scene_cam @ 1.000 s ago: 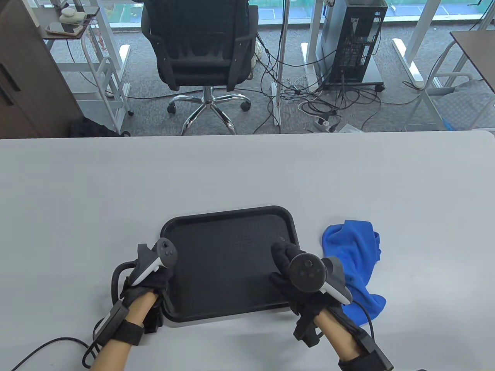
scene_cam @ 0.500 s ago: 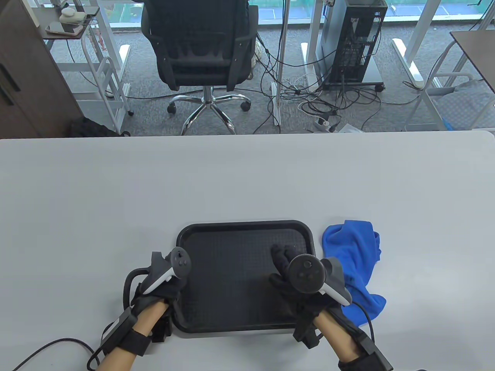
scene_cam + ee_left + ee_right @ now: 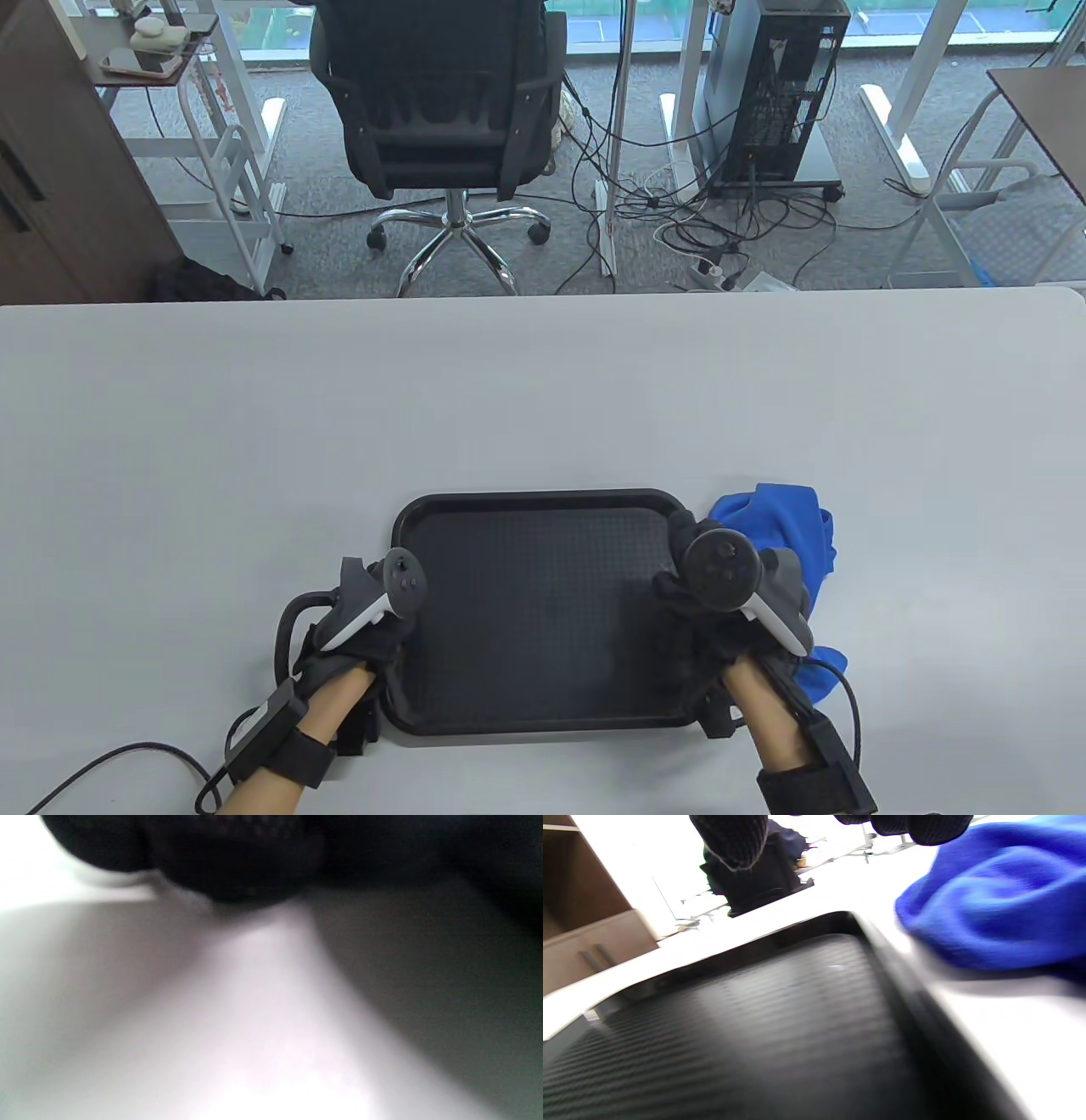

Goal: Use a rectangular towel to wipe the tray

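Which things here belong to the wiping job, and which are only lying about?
For the job: black tray, blue towel, left hand, right hand.
Lying about: office chair, computer tower, floor cables.

1. The tray (image 3: 543,611) lies on the tabletop (image 3: 254,407), near its front edge.
2. The towel (image 3: 793,522) lies just right of the tray.
3. The left hand (image 3: 361,628) is at the tray's left edge, the right hand (image 3: 717,594) at its right edge.
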Demonstrator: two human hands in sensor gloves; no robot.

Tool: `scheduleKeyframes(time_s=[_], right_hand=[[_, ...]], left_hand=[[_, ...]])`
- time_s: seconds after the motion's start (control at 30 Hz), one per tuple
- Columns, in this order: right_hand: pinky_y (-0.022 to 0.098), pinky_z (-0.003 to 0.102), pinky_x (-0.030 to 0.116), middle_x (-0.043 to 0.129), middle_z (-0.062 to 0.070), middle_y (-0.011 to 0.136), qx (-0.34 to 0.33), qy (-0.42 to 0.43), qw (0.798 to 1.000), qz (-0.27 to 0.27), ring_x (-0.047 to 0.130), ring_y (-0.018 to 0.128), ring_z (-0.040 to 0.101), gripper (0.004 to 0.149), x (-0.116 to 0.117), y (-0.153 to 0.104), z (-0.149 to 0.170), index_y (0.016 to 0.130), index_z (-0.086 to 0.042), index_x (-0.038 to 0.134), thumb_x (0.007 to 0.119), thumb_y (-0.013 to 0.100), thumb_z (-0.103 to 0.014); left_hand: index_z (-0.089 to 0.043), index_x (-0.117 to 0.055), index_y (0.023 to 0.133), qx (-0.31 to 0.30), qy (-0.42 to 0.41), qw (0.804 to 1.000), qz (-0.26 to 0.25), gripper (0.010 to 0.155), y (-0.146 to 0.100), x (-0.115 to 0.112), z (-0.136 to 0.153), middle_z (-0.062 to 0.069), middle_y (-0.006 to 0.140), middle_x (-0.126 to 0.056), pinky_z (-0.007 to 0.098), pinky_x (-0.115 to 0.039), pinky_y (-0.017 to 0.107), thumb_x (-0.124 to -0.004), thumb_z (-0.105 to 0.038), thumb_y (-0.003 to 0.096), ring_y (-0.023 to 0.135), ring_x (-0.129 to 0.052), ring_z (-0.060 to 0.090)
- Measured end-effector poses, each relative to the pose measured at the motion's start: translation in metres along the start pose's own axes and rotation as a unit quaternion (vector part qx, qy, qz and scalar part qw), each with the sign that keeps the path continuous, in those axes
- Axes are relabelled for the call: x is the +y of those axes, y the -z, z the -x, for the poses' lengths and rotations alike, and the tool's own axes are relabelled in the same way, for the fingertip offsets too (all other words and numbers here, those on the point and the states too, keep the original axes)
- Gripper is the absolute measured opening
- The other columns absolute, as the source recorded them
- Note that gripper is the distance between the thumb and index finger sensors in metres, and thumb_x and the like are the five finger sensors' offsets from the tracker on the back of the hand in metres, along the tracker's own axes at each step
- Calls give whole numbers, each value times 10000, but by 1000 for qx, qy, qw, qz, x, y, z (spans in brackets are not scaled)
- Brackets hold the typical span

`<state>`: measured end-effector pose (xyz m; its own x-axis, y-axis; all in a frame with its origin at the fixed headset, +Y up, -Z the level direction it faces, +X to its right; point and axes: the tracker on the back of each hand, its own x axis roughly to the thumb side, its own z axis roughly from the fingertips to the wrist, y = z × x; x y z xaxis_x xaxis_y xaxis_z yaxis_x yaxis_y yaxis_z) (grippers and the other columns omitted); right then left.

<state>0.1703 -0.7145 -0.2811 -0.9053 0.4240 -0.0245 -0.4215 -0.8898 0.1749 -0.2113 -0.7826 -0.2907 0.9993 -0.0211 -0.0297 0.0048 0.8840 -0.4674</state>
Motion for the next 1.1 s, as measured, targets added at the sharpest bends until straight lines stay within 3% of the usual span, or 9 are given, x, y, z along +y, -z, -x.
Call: scheduleKeyframes(time_s=[0.2, 0.33, 0.53, 0.67, 0.9, 1.1], right_hand=[[660, 700, 408, 203, 317, 1033, 145, -15, 989, -38, 321, 931, 604, 750, 0, 7, 47, 1037, -101, 291, 776, 494, -282], [655, 697, 429, 205, 319, 1029, 186, -9, 981, -59, 333, 927, 606, 720, 8, 11, 67, 1038, -128, 329, 776, 492, -270], [636, 648, 529, 329, 312, 1024, 190, -23, 977, -90, 399, 905, 579, 650, 21, 17, 76, 1004, -138, 400, 779, 487, -244], [606, 561, 638, 482, 298, 983, 166, -64, 983, -44, 535, 845, 559, 599, 19, 18, 76, 961, -129, 516, 821, 451, -204], [525, 447, 795, 697, 253, 894, 143, -126, 982, -9, 765, 729, 473, 535, 15, 19, 71, 898, -124, 644, 857, 410, -175], [495, 438, 822, 758, 252, 867, 150, -68, 986, 25, 823, 694, 454, 526, -4, 13, 73, 902, -127, 708, 864, 403, -177]], left_hand=[[9, -322, 1051, 0, -7, 1000, 4, 691, 0, 0, 0, -85, 290, -929, 473, -851, 277, -486, -440, 553, 196, -998, 143], [8, -321, 1051, 0, -7, 1000, 5, 691, -1, 1, 0, -84, 291, -929, 473, -851, 278, -487, -441, 552, 196, -999, 144], [8, -319, 1051, 0, -9, 1000, 6, 693, -1, 1, 1, -83, 292, -929, 474, -850, 279, -488, -443, 552, 197, -998, 144], [8, -321, 1051, 0, -7, 1000, 5, 694, -1, 1, 1, -85, 290, -928, 473, -851, 277, -488, -444, 552, 195, -998, 142], [7, -320, 1052, 1, -8, 1000, 5, 695, -1, 1, 1, -85, 290, -928, 472, -851, 278, -489, -445, 551, 196, -998, 143], [6, -319, 1051, 1, -8, 1000, 5, 695, -1, 1, 1, -84, 290, -928, 473, -851, 279, -490, -446, 551, 196, -997, 144]])
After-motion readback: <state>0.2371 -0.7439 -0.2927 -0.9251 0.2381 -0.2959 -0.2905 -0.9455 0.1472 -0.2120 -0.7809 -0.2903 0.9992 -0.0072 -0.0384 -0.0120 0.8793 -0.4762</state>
